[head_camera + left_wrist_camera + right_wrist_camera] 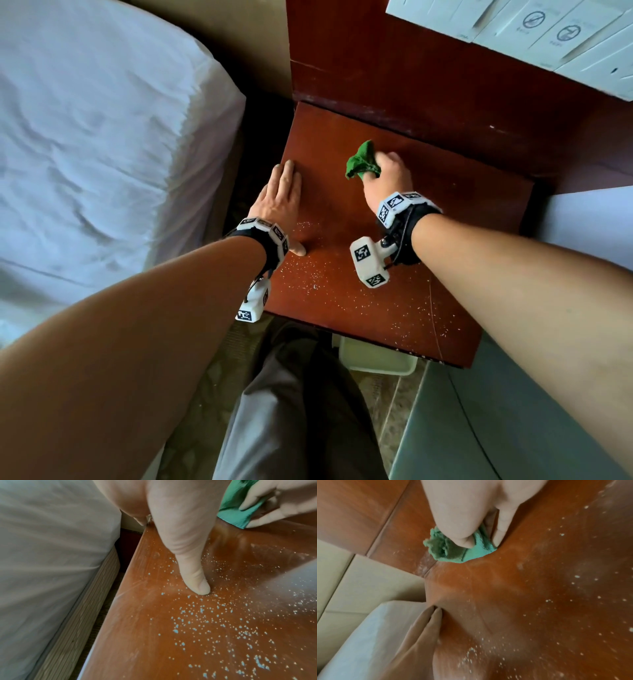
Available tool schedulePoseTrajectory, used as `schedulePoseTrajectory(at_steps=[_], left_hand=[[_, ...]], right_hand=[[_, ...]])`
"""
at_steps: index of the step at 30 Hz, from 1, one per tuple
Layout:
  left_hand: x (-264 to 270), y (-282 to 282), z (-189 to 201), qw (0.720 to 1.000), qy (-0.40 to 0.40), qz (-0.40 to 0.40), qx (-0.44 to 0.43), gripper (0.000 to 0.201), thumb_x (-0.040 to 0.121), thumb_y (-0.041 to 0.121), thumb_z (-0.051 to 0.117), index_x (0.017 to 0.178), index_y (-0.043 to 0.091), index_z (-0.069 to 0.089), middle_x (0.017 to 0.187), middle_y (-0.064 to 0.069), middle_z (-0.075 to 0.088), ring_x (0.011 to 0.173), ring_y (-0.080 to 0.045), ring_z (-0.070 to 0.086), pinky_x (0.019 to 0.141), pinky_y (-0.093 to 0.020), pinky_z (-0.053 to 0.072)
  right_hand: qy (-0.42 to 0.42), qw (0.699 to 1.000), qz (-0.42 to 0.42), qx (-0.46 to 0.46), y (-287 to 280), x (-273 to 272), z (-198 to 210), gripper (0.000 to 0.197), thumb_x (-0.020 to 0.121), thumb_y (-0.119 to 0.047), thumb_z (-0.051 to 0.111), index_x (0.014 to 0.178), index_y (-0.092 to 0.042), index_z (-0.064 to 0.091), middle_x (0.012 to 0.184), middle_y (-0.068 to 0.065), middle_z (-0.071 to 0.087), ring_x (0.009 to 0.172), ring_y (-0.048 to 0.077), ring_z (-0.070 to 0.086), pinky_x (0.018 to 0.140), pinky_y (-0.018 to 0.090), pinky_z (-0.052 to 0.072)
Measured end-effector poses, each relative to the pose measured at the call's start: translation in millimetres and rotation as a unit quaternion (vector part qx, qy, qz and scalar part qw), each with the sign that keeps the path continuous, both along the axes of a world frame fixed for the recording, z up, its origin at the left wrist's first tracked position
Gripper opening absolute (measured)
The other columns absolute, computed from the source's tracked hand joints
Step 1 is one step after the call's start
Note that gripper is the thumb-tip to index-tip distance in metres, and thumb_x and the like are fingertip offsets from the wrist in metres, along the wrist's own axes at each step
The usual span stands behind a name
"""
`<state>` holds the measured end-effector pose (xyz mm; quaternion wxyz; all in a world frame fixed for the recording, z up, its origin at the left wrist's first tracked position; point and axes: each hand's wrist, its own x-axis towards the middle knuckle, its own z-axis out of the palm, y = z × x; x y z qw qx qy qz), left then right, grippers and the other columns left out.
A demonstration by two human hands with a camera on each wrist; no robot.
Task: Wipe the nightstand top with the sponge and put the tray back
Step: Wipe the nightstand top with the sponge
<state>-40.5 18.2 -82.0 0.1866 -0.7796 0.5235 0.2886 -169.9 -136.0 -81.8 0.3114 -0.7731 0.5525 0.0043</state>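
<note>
The reddish-brown nightstand top [445, 240] is speckled with white crumbs [214, 622] over its near half. My right hand [387, 174] grips a crumpled green sponge cloth [361, 161] and presses it on the wood near the back of the top; the cloth [458, 549] shows between thumb and fingers in the right wrist view, and also [240, 507] in the left wrist view. My left hand [281, 202] lies flat on the top's left edge, fingers straight, thumb [197, 582] pressed on the wood. A pale tray [376, 358] peeks out below the nightstand's front edge.
A bed with a white sheet [96, 154] stands close on the left, with a dark gap between it and the nightstand. A wooden back panel [411, 85] rises behind the top, white boxes [548, 31] above it. Another pale surface [582, 222] lies at the right.
</note>
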Motion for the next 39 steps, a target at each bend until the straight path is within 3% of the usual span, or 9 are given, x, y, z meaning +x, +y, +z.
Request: schedulePoseTrajectory(at_steps=[4,9,13,16,21,27,31,36,39], left_hand=[[0.2,-0.6,1.8,1.0,0.003,0.003,-0.004,0.158,0.045,0.069,0.084,0.154,0.003,-0.009,0.16,-0.016,-0.021,0.149,-0.034,-0.011,0.121,-0.043,0.01],[-0.4,-2.0,1.8,1.0,0.011,0.009,0.0,0.159,0.043,0.067,0.086,0.154,0.004,-0.009,0.16,-0.014,-0.02,0.149,-0.033,-0.012,0.122,-0.042,0.01],[-1.8,-2.2,5.7,1.0,-0.006,-0.001,0.006,0.156,0.046,0.069,0.084,0.154,0.005,-0.009,0.16,-0.014,-0.019,0.149,-0.033,-0.01,0.122,-0.042,0.009],[-5.4,-4.3,7.9,0.999,-0.029,-0.007,0.013,0.157,0.045,0.07,0.084,0.154,0.005,-0.008,0.161,-0.015,-0.016,0.15,-0.033,-0.007,0.122,-0.044,0.011],[-14.8,-18.0,16.4,0.998,-0.046,0.002,0.047,0.155,0.044,0.064,0.088,0.154,0.011,-0.006,0.161,-0.015,-0.008,0.149,-0.035,-0.002,0.12,-0.048,0.015],[-43.3,-48.1,30.9,0.996,-0.015,-0.051,0.065,0.146,0.056,0.056,0.088,0.155,0.016,-0.013,0.161,-0.01,-0.019,0.149,-0.035,-0.012,0.118,-0.053,0.01],[-75.4,-74.0,34.9,0.996,0.019,-0.063,0.054,0.143,0.058,0.055,0.087,0.155,0.017,-0.012,0.161,-0.008,-0.02,0.149,-0.033,-0.012,0.118,-0.053,0.01],[-121.9,-97.5,27.8,0.994,0.069,-0.071,0.04,0.146,0.056,0.054,0.088,0.154,0.017,-0.015,0.161,-0.005,-0.021,0.149,-0.032,-0.012,0.118,-0.054,0.009],[-143.7,-103.6,21.6,0.993,0.051,-0.086,0.057,0.151,0.054,0.058,0.087,0.152,0.017,-0.019,0.159,-0.008,-0.026,0.148,-0.034,-0.014,0.117,-0.055,0.008]], right_hand=[[-0.019,0.994,0.105,0.003,16.8,15.6,-1.9,0.02,0.078,-0.005,0.052,0.095,-0.007,0.064,0.111,0.008,0.06,0.097,0.033,0.058,0.076,0.033,0.043],[0.007,0.97,0.238,0.049,40.9,16.9,3.7,0.036,0.079,-0.006,0.05,0.107,-0.021,0.068,0.121,-0.01,0.061,0.099,0.021,0.06,0.073,0.022,0.042],[0.063,0.938,0.331,0.085,51.8,3.9,14.0,0.025,0.08,-0.014,0.051,0.095,-0.026,0.067,0.112,-0.015,0.061,0.091,0.022,0.061,0.069,0.029,0.049],[0.097,0.929,0.333,0.132,54.0,-4.6,16.2,0.028,0.08,-0.02,0.054,0.097,-0.037,0.068,0.103,-0.013,0.065,0.087,0.021,0.061,0.072,0.031,0.051],[0.06,0.964,0.169,0.195,42.8,-20.9,27.0,0.012,0.083,-0.017,0.057,0.084,-0.013,0.067,0.071,0.0,0.064,0.07,0.022,0.059,0.058,0.025,0.04],[0.039,0.972,0.031,0.23,9.2,-77.3,40.6,0.018,0.078,-0.01,0.066,0.089,-0.024,0.065,0.083,-0.002,0.065,0.078,0.019,0.061,0.056,0.02,0.041],[0.029,0.967,-0.043,0.251,-12.6,-129.8,44.5,0.051,0.076,-0.003,0.07,0.124,-0.017,0.063,0.11,0.003,0.067,0.101,0.02,0.062,0.075,0.02,0.045],[-0.002,0.955,-0.204,0.215,-31.2,-194.9,40.6,0.035,0.077,-0.007,0.065,0.11,-0.016,0.071,0.104,0.01,0.071,0.099,0.028,0.067,0.089,0.04,0.055],[0.039,0.956,-0.245,0.154,-41.3,-224.5,44.3,0.033,0.082,-0.018,0.061,0.114,-0.017,0.068,0.11,0.011,0.069,0.104,0.032,0.063,0.092,0.036,0.051]])
